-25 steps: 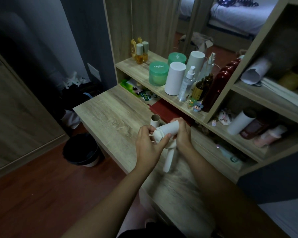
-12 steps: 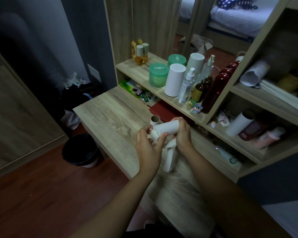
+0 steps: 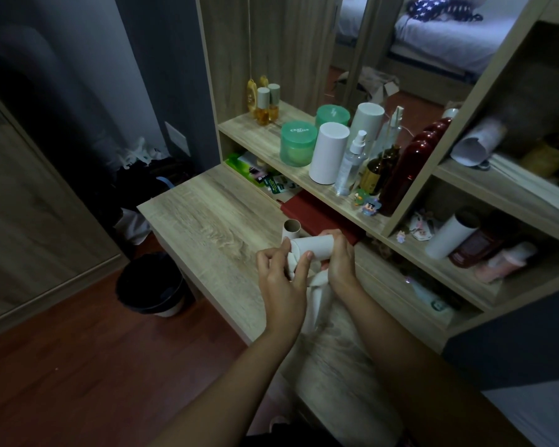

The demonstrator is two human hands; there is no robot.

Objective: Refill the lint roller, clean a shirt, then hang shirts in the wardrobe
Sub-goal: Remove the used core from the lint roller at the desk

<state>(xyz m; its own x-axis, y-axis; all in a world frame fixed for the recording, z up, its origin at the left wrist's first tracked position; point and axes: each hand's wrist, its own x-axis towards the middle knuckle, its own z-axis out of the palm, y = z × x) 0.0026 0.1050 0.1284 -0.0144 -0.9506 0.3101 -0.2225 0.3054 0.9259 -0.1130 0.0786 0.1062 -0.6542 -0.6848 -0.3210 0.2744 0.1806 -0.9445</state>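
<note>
Dim bedroom; wooden desk [image 3: 213, 221] under cluttered shelves. Lint roller [image 3: 313, 253] held above the desk's far edge, white refill on its head, handle hanging down. Right hand [image 3: 341, 259] wrapped around the refill; left hand [image 3: 279, 279] pinching its near end. Empty cardboard core [image 3: 291, 230] stands just behind. Risk: a crooked push could jam or crush the sleeve; a stray elbow could tip the core.
</note>
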